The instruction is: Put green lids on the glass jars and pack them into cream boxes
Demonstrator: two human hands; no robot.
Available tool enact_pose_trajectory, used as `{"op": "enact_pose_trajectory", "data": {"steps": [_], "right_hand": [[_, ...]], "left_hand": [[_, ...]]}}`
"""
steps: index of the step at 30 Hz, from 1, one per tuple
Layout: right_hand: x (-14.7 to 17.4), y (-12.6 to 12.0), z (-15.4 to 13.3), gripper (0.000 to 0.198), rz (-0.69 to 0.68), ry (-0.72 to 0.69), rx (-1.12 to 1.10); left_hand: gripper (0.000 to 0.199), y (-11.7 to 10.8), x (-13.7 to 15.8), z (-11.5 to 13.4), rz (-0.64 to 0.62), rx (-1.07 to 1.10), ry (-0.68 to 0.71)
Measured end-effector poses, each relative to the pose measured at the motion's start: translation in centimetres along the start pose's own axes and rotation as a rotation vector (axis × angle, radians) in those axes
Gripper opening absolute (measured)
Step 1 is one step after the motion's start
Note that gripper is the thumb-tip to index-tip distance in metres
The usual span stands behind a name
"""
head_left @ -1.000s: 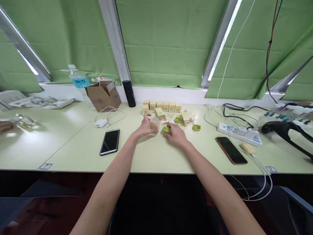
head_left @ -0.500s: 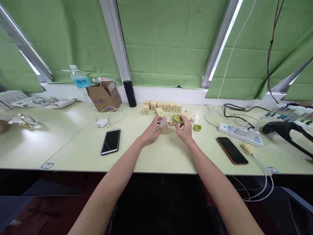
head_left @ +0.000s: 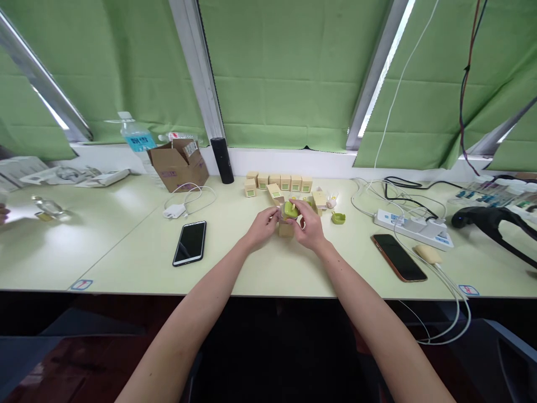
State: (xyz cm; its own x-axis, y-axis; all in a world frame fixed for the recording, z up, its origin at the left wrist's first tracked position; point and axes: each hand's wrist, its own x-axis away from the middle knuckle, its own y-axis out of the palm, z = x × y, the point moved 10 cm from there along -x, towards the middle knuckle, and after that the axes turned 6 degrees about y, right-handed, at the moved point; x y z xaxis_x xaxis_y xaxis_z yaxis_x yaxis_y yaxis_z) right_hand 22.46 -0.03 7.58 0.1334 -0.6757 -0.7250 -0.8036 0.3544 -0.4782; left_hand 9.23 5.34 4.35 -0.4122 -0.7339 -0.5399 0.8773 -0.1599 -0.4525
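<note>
Both of my hands meet over a small tan cardboard box (head_left: 286, 230) standing on the table. My right hand (head_left: 309, 228) grips a small green rounded case (head_left: 290, 210) and holds it at the top of the box. On the box's left side, my left hand (head_left: 263, 226) has its fingers closed at the upper edge, by what looks like a clear liner. Behind them lies another tan box (head_left: 319, 199) with green pieces partly hidden by my right hand. A loose green part (head_left: 338, 218) and a small white-and-pink item (head_left: 331, 200) sit to the right.
Several small tan boxes (head_left: 286, 182) line the back. A phone (head_left: 190, 243), white charger (head_left: 175, 211), brown carton (head_left: 178, 165) and black cylinder (head_left: 222, 160) are leftward. Rightward are another phone (head_left: 398, 257), a power strip (head_left: 413, 229) and cables. Another person's hand (head_left: 3, 214) shows far left.
My right hand has carried the green case left, from beside the box to over its top. My left hand has shifted slightly right and down along with the box.
</note>
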Motion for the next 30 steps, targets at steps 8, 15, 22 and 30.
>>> {"op": "enact_pose_trajectory", "data": {"steps": [8,15,22,30], "right_hand": [[-0.1,-0.3,1.1,0.041,-0.017,0.002,0.158],[0.1,0.9,0.9,0.046,-0.147,-0.007,0.275],[0.0,1.8,1.4,0.036,-0.250,0.087,0.192],[0.0,1.9,2.0,0.018,-0.176,0.160,0.076]], "left_hand": [[0.041,0.0,0.0,-0.6,0.011,0.023,-0.064],[0.057,0.0,0.0,-1.3,0.022,0.038,-0.075],[0.062,0.2,0.1,-1.3,-0.005,0.042,-0.081],[0.062,0.1,0.1,-1.0,-0.008,0.007,-0.092]]}}
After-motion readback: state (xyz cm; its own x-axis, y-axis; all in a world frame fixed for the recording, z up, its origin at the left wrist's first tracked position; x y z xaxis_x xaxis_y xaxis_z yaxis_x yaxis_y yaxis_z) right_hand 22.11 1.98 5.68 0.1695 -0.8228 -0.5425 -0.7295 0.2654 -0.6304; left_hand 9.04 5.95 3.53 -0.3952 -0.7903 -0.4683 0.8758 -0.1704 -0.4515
